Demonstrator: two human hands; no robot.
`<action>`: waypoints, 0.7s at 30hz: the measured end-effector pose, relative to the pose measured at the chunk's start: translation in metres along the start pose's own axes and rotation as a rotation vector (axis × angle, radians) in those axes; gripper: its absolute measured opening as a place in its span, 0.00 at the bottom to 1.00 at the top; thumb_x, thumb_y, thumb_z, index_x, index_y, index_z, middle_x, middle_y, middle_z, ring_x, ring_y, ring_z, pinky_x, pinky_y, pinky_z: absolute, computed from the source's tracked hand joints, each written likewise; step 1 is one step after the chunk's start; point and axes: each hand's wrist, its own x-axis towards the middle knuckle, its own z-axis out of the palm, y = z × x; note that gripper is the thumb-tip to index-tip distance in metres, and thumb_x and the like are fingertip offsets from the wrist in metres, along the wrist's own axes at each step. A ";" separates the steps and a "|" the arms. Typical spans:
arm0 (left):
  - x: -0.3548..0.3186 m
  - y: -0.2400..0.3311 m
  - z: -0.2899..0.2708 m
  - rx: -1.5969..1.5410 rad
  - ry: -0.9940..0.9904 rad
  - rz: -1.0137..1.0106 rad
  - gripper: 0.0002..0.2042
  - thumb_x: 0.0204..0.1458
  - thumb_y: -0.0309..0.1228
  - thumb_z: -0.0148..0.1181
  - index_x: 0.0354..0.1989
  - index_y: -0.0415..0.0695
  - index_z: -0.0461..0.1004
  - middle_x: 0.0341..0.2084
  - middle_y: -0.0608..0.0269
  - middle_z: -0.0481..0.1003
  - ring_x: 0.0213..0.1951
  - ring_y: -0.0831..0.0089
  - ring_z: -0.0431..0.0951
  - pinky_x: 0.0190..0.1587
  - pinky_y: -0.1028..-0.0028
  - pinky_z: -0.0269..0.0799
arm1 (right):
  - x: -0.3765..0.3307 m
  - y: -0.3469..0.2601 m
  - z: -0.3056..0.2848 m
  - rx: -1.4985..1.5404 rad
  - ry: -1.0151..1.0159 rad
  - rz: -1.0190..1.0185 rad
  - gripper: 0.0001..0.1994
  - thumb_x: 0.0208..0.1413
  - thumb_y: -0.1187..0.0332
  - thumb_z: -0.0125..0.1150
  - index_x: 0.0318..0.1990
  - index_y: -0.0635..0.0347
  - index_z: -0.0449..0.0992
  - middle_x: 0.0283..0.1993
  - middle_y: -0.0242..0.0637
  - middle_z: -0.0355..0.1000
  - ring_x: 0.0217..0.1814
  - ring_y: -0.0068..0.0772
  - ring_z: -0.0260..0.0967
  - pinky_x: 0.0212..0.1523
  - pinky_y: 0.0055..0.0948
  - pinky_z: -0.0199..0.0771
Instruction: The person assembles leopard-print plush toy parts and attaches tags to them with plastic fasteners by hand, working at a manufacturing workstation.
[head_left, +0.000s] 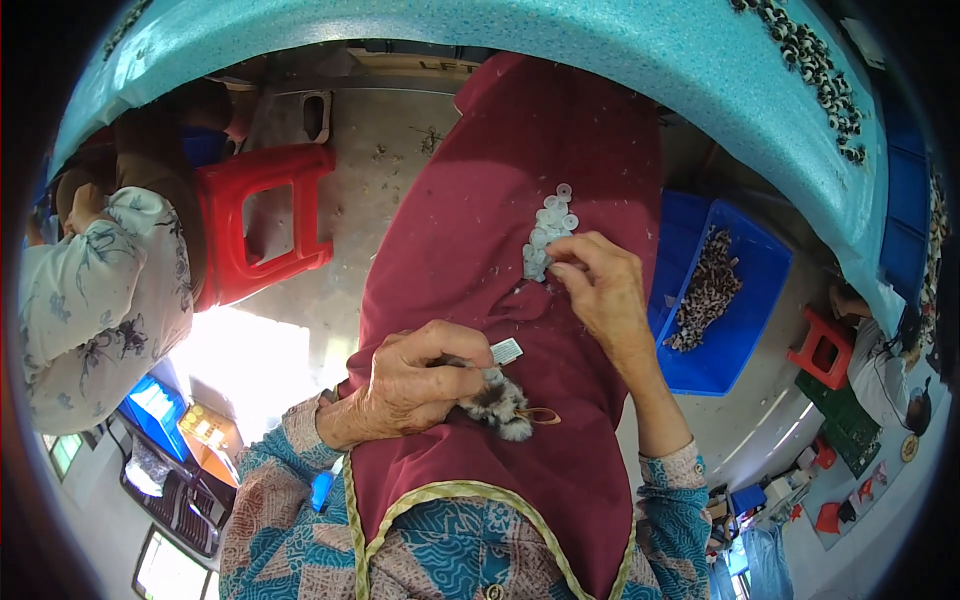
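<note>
My left hand (415,385) is closed around a small furry plush piece (497,408), grey-brown and white, held above my lap. A white label (506,351) and a thin tan loop (540,415) stick out from it. My right hand (605,292) has its thumb and forefinger drawn together at the edge of a pile of translucent plastic washers (551,226). Whatever lies between those fingertips is too small to make out. The washers rest on the dark red apron (450,240) spread across my lap.
To my right stands a blue bin (745,330) with many small furry pieces (708,290) inside. A turquoise-covered table (620,30) curves across the front, bearing black-and-white pieces (815,75). On the left are a red stool (218,215) and a seated person (110,290).
</note>
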 end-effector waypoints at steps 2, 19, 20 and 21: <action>0.000 0.000 0.002 0.007 0.004 -0.029 0.06 0.42 0.16 0.52 0.29 0.34 0.74 0.34 0.53 0.70 0.34 0.66 0.75 0.35 0.75 0.73 | 0.005 0.004 0.008 -0.375 -0.017 -0.194 0.08 0.42 0.80 0.57 0.32 0.61 0.75 0.32 0.37 0.71 0.30 0.36 0.72 0.31 0.30 0.73; -0.001 -0.003 0.001 0.027 -0.014 0.032 0.07 0.44 0.14 0.53 0.31 0.34 0.74 0.36 0.52 0.67 0.35 0.61 0.75 0.35 0.72 0.74 | -0.008 -0.009 0.006 -0.129 0.016 0.112 0.11 0.42 0.81 0.58 0.36 0.64 0.73 0.26 0.42 0.72 0.27 0.31 0.72 0.28 0.25 0.72; -0.001 -0.003 0.001 0.028 -0.017 0.025 0.07 0.44 0.14 0.53 0.31 0.34 0.74 0.36 0.52 0.67 0.35 0.61 0.75 0.35 0.72 0.74 | -0.012 -0.010 0.006 0.050 0.013 0.110 0.12 0.43 0.81 0.57 0.38 0.63 0.73 0.26 0.41 0.72 0.27 0.28 0.72 0.29 0.23 0.72; -0.001 -0.003 0.000 0.037 -0.029 0.058 0.08 0.42 0.14 0.53 0.32 0.34 0.74 0.35 0.52 0.67 0.35 0.60 0.75 0.35 0.71 0.75 | -0.015 -0.012 0.007 0.232 0.008 0.104 0.14 0.43 0.81 0.57 0.40 0.63 0.72 0.26 0.39 0.72 0.27 0.25 0.72 0.29 0.22 0.72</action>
